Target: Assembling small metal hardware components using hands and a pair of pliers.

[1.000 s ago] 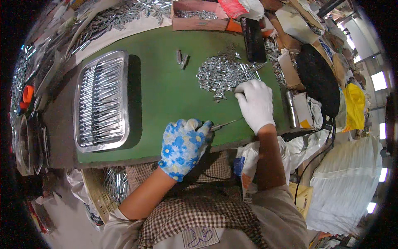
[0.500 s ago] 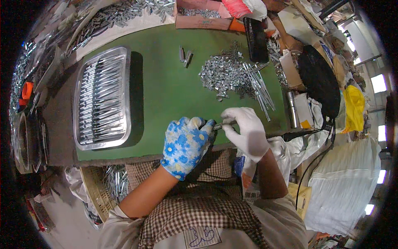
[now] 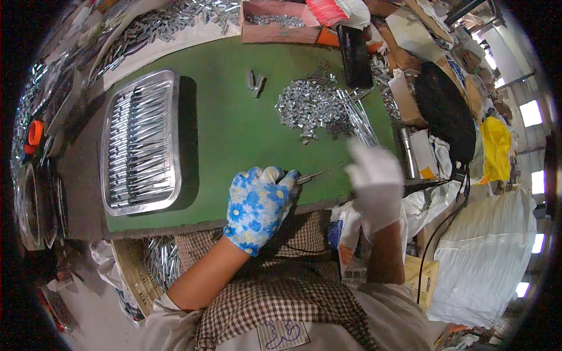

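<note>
My left hand (image 3: 257, 207), in a blue-flowered glove, is closed around a slim metal rod (image 3: 322, 172) near the front edge of the green table top (image 3: 225, 128). The rod's thin end sticks out to the right, with a thicker metal piece beside the fingers. My right hand (image 3: 377, 181), in a white glove, is smeared by motion just right of the rod's tip; its fingers cannot be made out. Beyond it lie several long metal rods (image 3: 358, 117) next to a heap of small metal parts (image 3: 307, 105).
A metal tray (image 3: 177, 158) of rods in rows stands at the left. Short metal pieces (image 3: 256, 85) lie mid-table. A dark phone-like slab (image 3: 354, 55) and a pink box (image 3: 272, 34) sit at the back. A metal cylinder (image 3: 408, 153) stands at the right edge.
My right hand has moved right, away from my left hand, and is now blurred. The thin rod now shows sticking out of my left hand, which has barely moved.
</note>
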The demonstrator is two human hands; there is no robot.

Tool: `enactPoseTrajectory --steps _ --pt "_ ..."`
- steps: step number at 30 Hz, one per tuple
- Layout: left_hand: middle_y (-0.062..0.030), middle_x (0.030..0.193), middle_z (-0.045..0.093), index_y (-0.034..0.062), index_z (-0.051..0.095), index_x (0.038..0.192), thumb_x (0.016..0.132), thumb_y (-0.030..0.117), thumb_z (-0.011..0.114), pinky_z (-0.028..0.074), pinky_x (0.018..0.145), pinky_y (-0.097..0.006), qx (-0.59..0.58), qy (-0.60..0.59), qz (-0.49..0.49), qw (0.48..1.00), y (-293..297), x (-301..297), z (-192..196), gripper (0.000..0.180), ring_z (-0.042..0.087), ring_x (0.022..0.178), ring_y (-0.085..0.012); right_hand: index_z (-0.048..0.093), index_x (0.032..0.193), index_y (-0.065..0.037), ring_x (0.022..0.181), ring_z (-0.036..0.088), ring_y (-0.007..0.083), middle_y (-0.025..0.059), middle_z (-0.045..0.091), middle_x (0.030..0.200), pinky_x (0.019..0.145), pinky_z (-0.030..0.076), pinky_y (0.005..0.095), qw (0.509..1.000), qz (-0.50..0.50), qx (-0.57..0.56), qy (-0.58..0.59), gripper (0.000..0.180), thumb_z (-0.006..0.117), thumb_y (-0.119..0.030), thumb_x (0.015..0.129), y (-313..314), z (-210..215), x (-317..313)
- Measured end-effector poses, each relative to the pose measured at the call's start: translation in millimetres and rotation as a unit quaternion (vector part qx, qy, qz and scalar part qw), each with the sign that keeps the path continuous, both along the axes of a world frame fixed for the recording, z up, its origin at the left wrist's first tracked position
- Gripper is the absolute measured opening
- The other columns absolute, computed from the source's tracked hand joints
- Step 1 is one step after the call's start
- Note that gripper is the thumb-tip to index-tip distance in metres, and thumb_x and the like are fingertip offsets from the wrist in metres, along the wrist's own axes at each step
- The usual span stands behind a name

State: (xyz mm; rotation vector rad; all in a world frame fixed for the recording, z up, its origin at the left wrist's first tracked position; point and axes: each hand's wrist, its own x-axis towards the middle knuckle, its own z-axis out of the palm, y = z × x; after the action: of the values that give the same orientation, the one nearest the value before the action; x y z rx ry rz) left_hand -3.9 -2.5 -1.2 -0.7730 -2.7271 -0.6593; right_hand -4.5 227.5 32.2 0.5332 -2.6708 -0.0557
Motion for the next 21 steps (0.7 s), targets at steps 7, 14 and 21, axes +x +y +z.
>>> enactPoseTrajectory --steps 7,14,21 --pt "-0.0021 0.081 0.059 0.015 0.069 0.1 0.08 0.022 0.066 0.045 0.06 -0.038 0.01 0.049 -0.004 0.999 4.9 0.4 -0.8 0.021 0.059 0.072 -0.0223 0.047 0.133 0.002 0.122 0.046 0.0408 0.0253 0.048 0.134 0.104 0.036 0.044 0.948 -0.316 -0.035 -0.007 0.054 0.063 -0.014 0.084 126.4 -27.1 7.9" --pt "-0.0028 0.081 0.055 0.0192 0.069 0.105 0.076 0.025 0.071 0.044 0.063 -0.04 -0.009 0.02 -0.001 1.0 1.9 3.3 -5.7 0.03 0.055 0.074 -0.0243 0.051 0.134 -0.004 0.096 0.06 0.0366 0.0187 0.062 0.104 0.083 0.049 0.0414 0.986 -0.002 -0.155 -0.056 0.058 0.065 -0.007 0.078 0.7 -11.8 54.2" --pt "-0.0037 0.082 0.056 0.0183 0.069 0.105 0.076 0.025 0.07 0.043 0.062 -0.04 -0.008 0.026 0.002 1.0 3.4 2.2 -2.9 0.029 0.056 0.074 -0.0248 0.047 0.139 -0.021 0.072 0.065 0.0357 0.0166 0.065 0.088 0.065 0.051 0.0443 0.945 -0.099 -0.252 -0.186 0.06 0.067 -0.035 0.084 -33.3 -11.5 62.8"
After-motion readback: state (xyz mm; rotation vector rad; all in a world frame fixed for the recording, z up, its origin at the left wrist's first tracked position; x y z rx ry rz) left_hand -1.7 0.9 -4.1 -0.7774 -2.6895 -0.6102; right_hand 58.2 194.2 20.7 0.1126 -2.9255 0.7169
